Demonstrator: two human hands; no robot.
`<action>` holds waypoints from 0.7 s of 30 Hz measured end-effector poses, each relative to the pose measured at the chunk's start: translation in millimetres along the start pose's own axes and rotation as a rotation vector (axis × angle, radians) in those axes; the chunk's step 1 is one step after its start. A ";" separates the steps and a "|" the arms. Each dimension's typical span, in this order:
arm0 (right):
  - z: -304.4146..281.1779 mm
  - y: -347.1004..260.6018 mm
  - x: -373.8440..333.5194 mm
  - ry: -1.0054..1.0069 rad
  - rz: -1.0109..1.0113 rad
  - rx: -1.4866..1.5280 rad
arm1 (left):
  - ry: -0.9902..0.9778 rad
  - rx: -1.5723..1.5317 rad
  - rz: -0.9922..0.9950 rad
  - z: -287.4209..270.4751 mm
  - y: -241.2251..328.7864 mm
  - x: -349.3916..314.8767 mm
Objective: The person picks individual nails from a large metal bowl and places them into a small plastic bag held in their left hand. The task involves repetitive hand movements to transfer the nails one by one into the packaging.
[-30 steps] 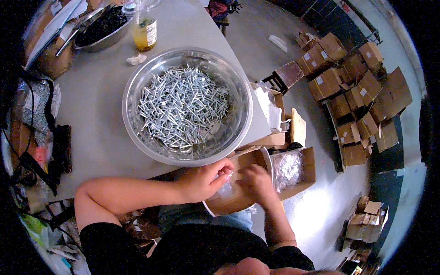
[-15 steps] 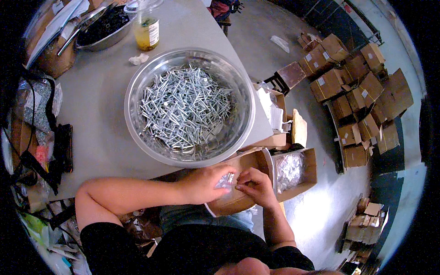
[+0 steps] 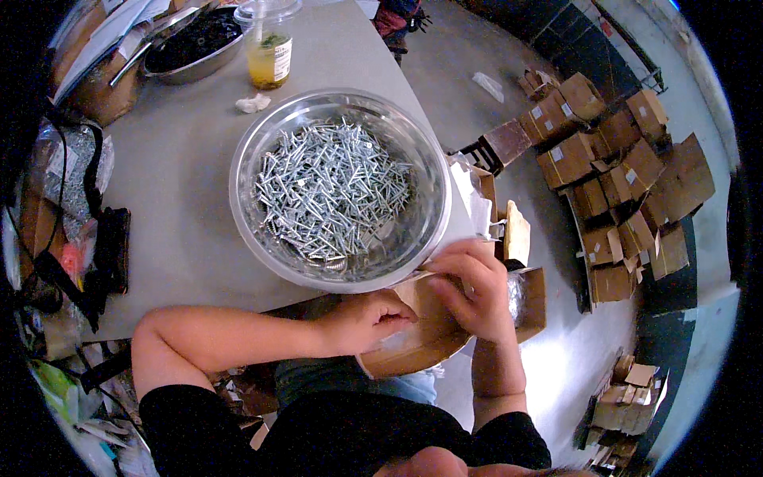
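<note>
A large clear bowl (image 3: 433, 246) full of silver screws (image 3: 334, 191) stands on the grey table, near its front corner. My left hand (image 3: 369, 321) is closed just below the bowl's rim, over an open cardboard box (image 3: 429, 312). What its fingers hold is hidden from above; a bit of clear plastic (image 3: 393, 342) shows under it. To the right, my right hand (image 3: 474, 290) is above the box's right side, fingers bent and thumb apart, fingertips close to the table corner and bowl. I see nothing in it.
A second box (image 3: 531, 306) with clear plastic bags adjoins on the right. A drink cup (image 3: 269, 60), crumpled tissue (image 3: 253, 103) and metal basin of dark pieces (image 3: 195, 52) are on the table. Stacked cartons (image 3: 616, 179) stand on the floor. A bag of small metal parts (image 3: 78, 175) lies left.
My right hand has left my left hand and moved up and right to the table corner. The small clear bag of screws seen in my left hand is hidden now. The view has shifted slightly.
</note>
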State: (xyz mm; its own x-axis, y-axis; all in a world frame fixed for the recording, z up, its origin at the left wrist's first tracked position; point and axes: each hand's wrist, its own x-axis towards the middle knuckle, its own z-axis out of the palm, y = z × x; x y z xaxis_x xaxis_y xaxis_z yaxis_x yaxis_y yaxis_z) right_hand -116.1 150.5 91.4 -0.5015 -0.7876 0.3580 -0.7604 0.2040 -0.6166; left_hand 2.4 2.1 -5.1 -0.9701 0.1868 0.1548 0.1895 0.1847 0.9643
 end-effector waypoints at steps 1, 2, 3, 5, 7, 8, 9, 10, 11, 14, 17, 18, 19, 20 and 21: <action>1.1 -5.2 16.6 -0.024 -0.077 -0.072 | 0.009 0.010 0.003 1.7 -1.9 0.0; 3.7 -6.3 31.4 -0.061 -0.135 -0.136 | 0.018 0.021 0.006 3.8 -4.0 0.4; 7.3 -6.1 45.4 -0.100 -0.194 -0.198 | 0.030 0.031 0.006 5.0 -5.2 0.7; 14.2 -6.1 67.8 -0.211 -0.244 -0.294 | -0.062 -0.009 -0.020 0.0 2.2 1.9; 21.1 -6.4 84.2 -0.359 -0.220 -0.363 | -0.129 -0.039 -0.065 -3.2 7.8 -0.2; 26.9 -8.6 92.4 -0.454 -0.090 -0.402 | -0.154 -0.048 -0.093 -3.9 9.3 -1.5; 31.8 -10.4 96.4 -0.490 -0.051 -0.450 | -0.183 -0.058 -0.115 -4.8 10.0 -1.4; 36.4 -10.9 99.2 -0.525 -0.009 -0.498 | -0.194 -0.062 -0.126 -6.0 9.9 -0.3; 38.7 -9.9 101.2 -0.560 0.033 -0.545 | -0.205 -0.066 -0.137 -7.1 9.8 1.5; 44.8 -2.0 105.3 -0.509 0.055 -0.546 | -0.075 -0.183 -0.165 0.6 -2.0 0.4; 45.1 2.5 106.8 -0.507 -0.011 -0.536 | 0.052 -0.234 -0.095 12.6 -19.7 1.7; 46.1 6.0 106.5 -0.505 -0.006 -0.528 | 0.081 -0.235 -0.058 13.7 -21.2 2.5; 47.4 9.9 106.0 -0.504 -0.002 -0.520 | 0.060 -0.247 -0.071 14.1 -22.2 2.4; 47.7 11.8 105.7 -0.502 0.003 -0.511 | 0.039 -0.259 -0.084 14.1 -22.5 2.2; 46.2 10.6 106.1 -0.510 0.012 -0.485 | 0.020 -0.267 -0.099 13.5 -21.6 1.9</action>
State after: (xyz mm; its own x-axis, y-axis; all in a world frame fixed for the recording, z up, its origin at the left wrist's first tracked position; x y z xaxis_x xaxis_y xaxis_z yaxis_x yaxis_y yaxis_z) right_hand -158.3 42.2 90.4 -0.3454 -0.9338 -0.0934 -0.9136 0.3574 -0.1941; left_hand -1.5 11.5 -28.5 -0.9852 0.1609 0.0589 0.0497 -0.0604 0.9969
